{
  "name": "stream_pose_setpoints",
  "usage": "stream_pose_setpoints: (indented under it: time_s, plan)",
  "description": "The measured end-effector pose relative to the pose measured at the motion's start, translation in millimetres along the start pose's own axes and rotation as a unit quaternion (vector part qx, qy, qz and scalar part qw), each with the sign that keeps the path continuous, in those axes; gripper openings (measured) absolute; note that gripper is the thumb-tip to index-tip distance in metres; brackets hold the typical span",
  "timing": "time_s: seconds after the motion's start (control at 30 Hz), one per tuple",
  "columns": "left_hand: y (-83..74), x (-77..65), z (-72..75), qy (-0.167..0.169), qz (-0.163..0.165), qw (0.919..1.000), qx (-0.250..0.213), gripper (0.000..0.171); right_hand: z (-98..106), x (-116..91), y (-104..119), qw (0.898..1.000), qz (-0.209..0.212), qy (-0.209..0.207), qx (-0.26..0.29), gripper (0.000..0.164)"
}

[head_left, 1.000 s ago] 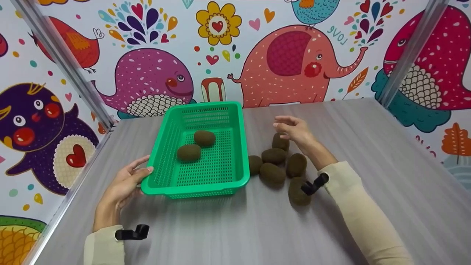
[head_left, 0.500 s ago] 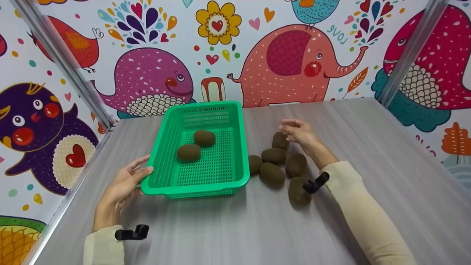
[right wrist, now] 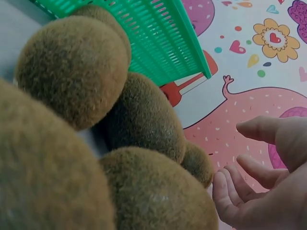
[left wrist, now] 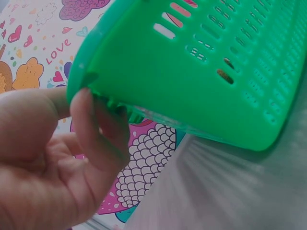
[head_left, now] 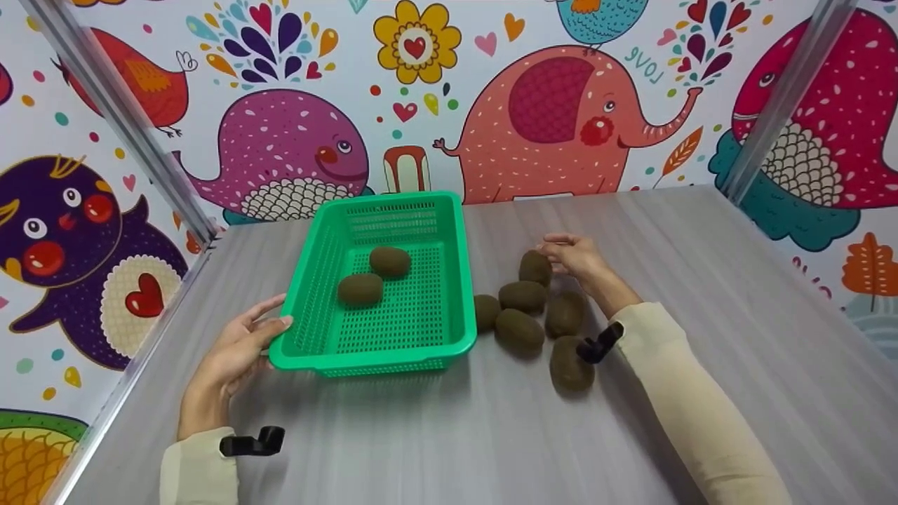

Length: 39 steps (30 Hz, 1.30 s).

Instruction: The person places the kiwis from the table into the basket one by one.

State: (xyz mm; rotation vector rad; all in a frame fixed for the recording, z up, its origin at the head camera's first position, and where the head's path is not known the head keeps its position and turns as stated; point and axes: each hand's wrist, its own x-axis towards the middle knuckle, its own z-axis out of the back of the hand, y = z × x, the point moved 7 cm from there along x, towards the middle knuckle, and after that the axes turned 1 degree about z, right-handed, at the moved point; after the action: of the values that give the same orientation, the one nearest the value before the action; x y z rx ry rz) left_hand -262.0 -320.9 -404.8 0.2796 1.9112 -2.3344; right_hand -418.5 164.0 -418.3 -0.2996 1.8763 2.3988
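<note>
My left hand [head_left: 235, 351] grips the left rim of a green plastic basket [head_left: 393, 361], thumb on top and fingers beneath. Inside the basket lie two brown kiwis, a nearer kiwi [head_left: 360, 290] and a farther kiwi [head_left: 390, 261]. My right hand [head_left: 579, 263] is beside the farthest loose kiwi [head_left: 535, 268], on its right side. In the right wrist view the thumb stands apart from the loosely bent fingers, and the fingertips [right wrist: 221, 184] come close to that kiwi; whether they touch it I cannot tell. Nothing is held in this hand.
Several more kiwis [head_left: 519, 332] lie in a cluster on the grey table [head_left: 435, 442], to the right of the basket. One kiwi [head_left: 572, 365] sits nearest, under the right wrist's black mount [head_left: 600, 344]. A cartoon-printed wall [head_left: 421, 105] stands behind.
My right hand has moved down and slightly right, from above the farthest loose kiwi to its right side. The left hand, the basket and the kiwis have stayed put.
</note>
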Motion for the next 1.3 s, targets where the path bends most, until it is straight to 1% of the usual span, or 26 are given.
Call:
stream_pose_setpoints:
  time_s: [0.1,0.2,0.3,0.5,0.7,0.77,0.83,0.93,1.13,1.3]
  plan:
    - [-0.8,0.0,-0.2,0.0,-0.002,1.0,-0.002,0.068,1,2,-1,1.0,-0.005,-0.003,-0.015,0.054]
    - [-0.9,-0.3,-0.4,0.001,-0.002,1.0,-0.003,0.068,3,3,-2,0.999,-0.019,-0.005,-0.035,0.056]
    - [-2.1,0.1,-0.2,0.001,-0.003,1.0,-0.002,0.067,4,4,-3,0.999,-0.037,-0.002,-0.039,0.057]
    - [-3.1,0.0,1.6,-0.002,-0.007,1.0,0.001,0.068,2,6,-1,0.997,-0.07,0.009,-0.025,0.053]
    - [-1.6,-0.3,0.8,-0.003,-0.004,1.0,0.004,0.069,0,9,-5,0.994,-0.1,0.012,-0.042,0.05]
    - [-0.7,-0.2,0.3,-0.005,-0.005,1.0,0.006,0.068,-2,9,-8,0.993,-0.108,0.015,-0.043,0.044]
    - [-0.3,-0.2,0.3,-0.006,-0.005,0.9999,0.007,0.068,-4,10,-10,0.992,-0.117,0.02,-0.043,0.042]
    - [-0.1,0.1,0.2,-0.004,-0.005,1.0,0.005,0.068,-9,12,-12,0.991,-0.124,0.024,-0.039,0.036]
    - [-0.7,0.2,-1.2,0.004,-0.01,0.9999,-0.007,0.067,-11,17,-15,0.989,-0.133,0.029,-0.065,0.04]
    - [-0.1,0.7,-2.0,0.006,-0.016,0.9997,-0.018,0.065,-13,16,-15,0.986,-0.147,0.035,-0.071,0.042]
